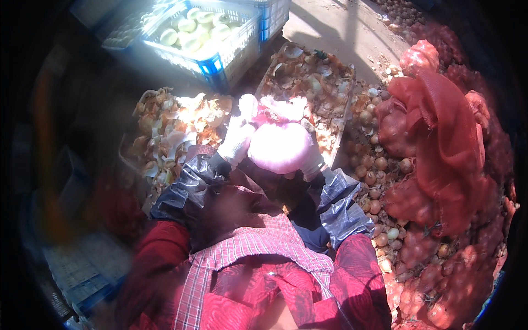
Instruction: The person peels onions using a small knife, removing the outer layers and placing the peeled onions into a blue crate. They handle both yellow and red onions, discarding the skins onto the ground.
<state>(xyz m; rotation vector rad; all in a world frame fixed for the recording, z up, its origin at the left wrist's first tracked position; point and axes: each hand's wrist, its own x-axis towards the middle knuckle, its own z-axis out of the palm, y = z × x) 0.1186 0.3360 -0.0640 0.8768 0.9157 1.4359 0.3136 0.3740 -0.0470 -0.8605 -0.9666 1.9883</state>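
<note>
A large purple-skinned onion point(280, 146), strongly lit, is held up in front of my chest. Loose, torn skin point(284, 108) stands out at its far end. My left hand point(236, 138), in a pale glove, grips the onion's left side. On its right side is my right hand point(312, 152), also gloved and partly hidden behind the onion. Both forearms wear dark, shiny sleeve covers.
Onion skins fill a tray point(342, 131) ahead and another container point(123, 144) at left. A blue-and-white plastic crate point(243, 57) holds peeled onions. At right lie many small onions point(370, 177) and red mesh sacks point(441, 152). A pale crate point(74, 264) stands lower left.
</note>
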